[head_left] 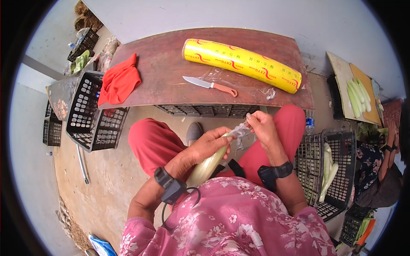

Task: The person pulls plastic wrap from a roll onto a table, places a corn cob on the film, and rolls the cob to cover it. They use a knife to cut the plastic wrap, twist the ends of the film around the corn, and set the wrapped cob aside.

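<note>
My left hand [209, 145] is wrapped around a long pale green vegetable stalk [208, 166], which slants across my lap. Its lower end rests against my clothes. Clear plastic film [240, 130] bunches at the upper tip of the stalk. Just to the right, my right hand [264, 128] pinches this film between thumb and fingers. Beyond my hands, on the low red-brown table [162, 64], lies a knife [210, 85] with an orange-brown handle. Behind it is a big yellow roll of cling film [242, 65], with loose film near the knife.
A red cloth [121, 81] hangs over the table's left edge beside a black crate [87, 111]. To my right, another crate [337, 179] holds pale stalks [328, 170]. Farther right, more stalks [358, 97] lie on a board near another person [378, 170].
</note>
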{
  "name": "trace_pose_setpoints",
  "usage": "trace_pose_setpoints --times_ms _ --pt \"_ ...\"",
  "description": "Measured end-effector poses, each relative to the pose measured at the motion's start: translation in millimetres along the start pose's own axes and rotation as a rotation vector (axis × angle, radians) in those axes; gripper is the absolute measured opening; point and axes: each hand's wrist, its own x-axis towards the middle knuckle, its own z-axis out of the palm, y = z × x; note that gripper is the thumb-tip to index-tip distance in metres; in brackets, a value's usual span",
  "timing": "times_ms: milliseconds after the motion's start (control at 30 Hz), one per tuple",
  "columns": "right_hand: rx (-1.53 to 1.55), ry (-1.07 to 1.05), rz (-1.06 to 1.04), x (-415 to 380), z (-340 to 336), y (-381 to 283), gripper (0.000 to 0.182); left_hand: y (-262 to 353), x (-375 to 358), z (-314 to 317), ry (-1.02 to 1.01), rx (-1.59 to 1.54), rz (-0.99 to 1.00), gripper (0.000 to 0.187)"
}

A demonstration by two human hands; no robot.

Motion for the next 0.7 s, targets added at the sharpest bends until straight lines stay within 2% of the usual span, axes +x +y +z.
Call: trace_pose_setpoints --times_ms 133,233,333,433,533,633,700 --pt "0.328 -0.234 0.246 -5.9 -1.1 8.5 0.023 2.8 -2.5 -2.8 0.022 -0.059 -0.028 0.025" --pt "0.656 -0.256 0.193 -19.0 0.8 -6.1 0.035 1.3 -2.6 -4.8 0.034 -0.078 -0.045 0.025" --pt "0.670 -0.372 0.001 -26.2 4.7 -13.6 0.045 0.6 -1.1 -4.7 0.027 -0.073 -0.042 0.025" --pt "0.454 -0.330 -0.086 -29.9 20.9 -25.2 0.042 -0.6 0.0 -4.0 0.006 -0.066 -0.015 0.025" --pt "0.270 -0.457 -0.164 -16.6 18.3 -10.2 0.025 -2.5 1.9 -4.5 -0.014 -0.066 -0.012 0.024" --pt "0.021 -0.290 -0.242 -12.7 11.2 -8.3 0.011 -0.2 0.9 -3.6 -0.002 -0.072 -0.040 0.023" --pt "0.137 -0.275 -0.145 -10.4 5.2 -5.8 0.010 1.5 0.0 -2.0 0.016 -0.066 -0.055 0.022"
